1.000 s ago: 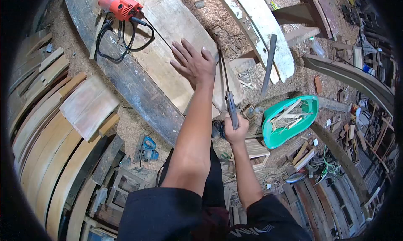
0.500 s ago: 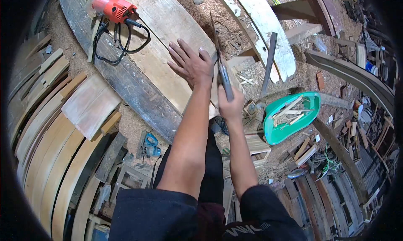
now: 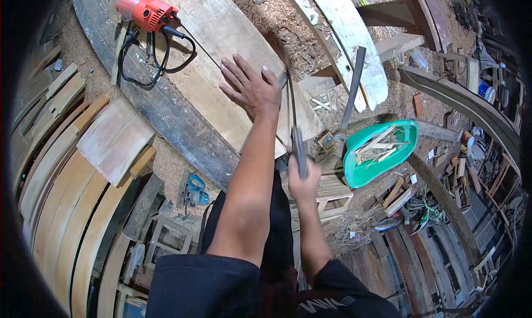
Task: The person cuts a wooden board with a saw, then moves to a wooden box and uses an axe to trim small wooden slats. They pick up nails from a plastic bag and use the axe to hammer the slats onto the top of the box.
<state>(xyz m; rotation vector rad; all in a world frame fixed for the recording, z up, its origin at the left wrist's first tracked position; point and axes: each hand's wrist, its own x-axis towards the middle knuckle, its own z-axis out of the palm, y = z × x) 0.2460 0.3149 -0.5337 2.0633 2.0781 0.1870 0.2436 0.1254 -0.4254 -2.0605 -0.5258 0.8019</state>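
Note:
My left hand point(image 3: 256, 92) lies flat on a pale wooden board point(image 3: 219, 27), its fingers and thumb spread. Just right of it, my right hand point(image 3: 304, 178) is wrapped round the handle of a handsaw point(image 3: 294, 110). The narrow blade points away from me, crossing the right end of the board; I see it nearly edge-on, so its teeth cannot be made out. A red power tool point(image 3: 147, 11) with a clear cover and a coiled black cable rests on the boards at the upper left.
A green tub point(image 3: 380, 154) of wood offcuts stands to the right. A dark strip point(image 3: 354, 85) leans by a white-painted plank point(image 3: 363, 52). Curved planks point(image 3: 61, 212) are stacked at left, near a blue power tool point(image 3: 195, 191) on the shavings-covered floor.
My right hand has pulled the handsaw back toward me, showing more of the blade. My left hand stays flat on the board.

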